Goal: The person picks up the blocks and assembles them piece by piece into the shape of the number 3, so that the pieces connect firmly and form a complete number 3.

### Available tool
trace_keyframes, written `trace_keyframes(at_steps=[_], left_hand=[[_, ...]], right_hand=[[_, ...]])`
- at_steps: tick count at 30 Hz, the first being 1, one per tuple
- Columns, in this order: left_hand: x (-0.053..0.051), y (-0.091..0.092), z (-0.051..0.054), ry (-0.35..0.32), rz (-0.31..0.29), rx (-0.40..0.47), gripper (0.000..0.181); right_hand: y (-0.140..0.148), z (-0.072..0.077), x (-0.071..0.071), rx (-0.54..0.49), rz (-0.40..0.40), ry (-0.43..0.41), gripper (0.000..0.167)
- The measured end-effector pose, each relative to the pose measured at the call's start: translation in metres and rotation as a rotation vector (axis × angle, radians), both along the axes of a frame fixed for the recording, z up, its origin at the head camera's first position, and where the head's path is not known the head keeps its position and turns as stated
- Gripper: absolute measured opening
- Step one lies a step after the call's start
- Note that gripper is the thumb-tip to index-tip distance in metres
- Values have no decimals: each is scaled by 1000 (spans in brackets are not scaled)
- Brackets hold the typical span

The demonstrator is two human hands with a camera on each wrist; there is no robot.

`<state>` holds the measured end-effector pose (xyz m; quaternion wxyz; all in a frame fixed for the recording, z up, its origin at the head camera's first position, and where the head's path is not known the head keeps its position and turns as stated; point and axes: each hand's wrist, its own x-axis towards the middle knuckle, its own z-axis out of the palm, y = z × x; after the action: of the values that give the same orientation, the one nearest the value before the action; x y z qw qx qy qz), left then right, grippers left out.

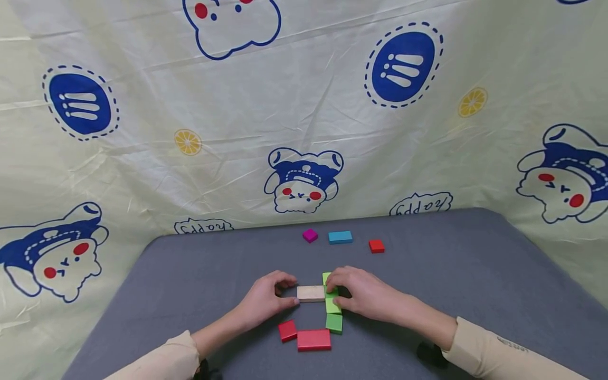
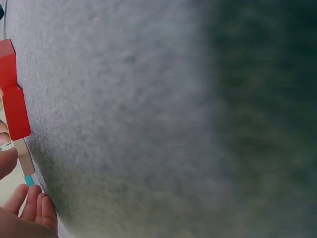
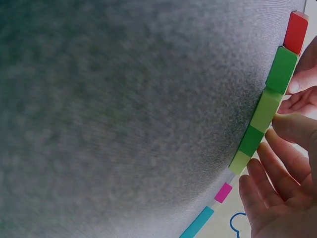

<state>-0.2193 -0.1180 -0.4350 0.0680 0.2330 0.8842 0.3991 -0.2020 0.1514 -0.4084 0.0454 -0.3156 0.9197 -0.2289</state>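
In the head view, my left hand (image 1: pixel 268 295) has its thumb tip at the left end of a pale wooden block (image 1: pixel 311 294), fingers loosely bent beyond it. The block's other end meets a column of light green blocks (image 1: pixel 333 306) and green blocks (image 1: pixel 334 323). My right hand (image 1: pixel 363 293) reaches over this column from the right, thumb at its side and fingertips near its upper part. The right wrist view shows that thumb against a light green block (image 3: pixel 266 110), with the other fingers spread. Below lie a long red block (image 1: pixel 314 340) and a smaller red block (image 1: pixel 287 331).
Farther back on the grey table (image 1: pixel 214 274) are a magenta block (image 1: pixel 310 236), a blue block (image 1: pixel 340 237) and a red block (image 1: pixel 377 246). A printed curtain (image 1: pixel 228 184) hangs behind the table's far edge.
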Motion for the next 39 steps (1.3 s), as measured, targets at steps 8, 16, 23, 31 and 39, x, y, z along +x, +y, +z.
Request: trace_keyframes(at_steps=[8, 16, 23, 31, 39], left_hand=[[-3, 6, 1, -6, -28, 18, 27], [-3, 9, -1, 22, -25, -22, 22], [-2, 10, -1, 41, -15, -30, 22], [-2, 10, -1, 47, -11, -38, 23], [-2, 11, 1, 37, -22, -42, 23]], right_hand=[[-1, 3, -1, 27, 0, 2, 19], [3, 7, -1, -26, -27, -32, 20], [12, 13, -4, -106, -83, 2, 21], [40, 9, -19, -193, -170, 23, 28], [62, 7, -31, -171, -215, 137, 28]])
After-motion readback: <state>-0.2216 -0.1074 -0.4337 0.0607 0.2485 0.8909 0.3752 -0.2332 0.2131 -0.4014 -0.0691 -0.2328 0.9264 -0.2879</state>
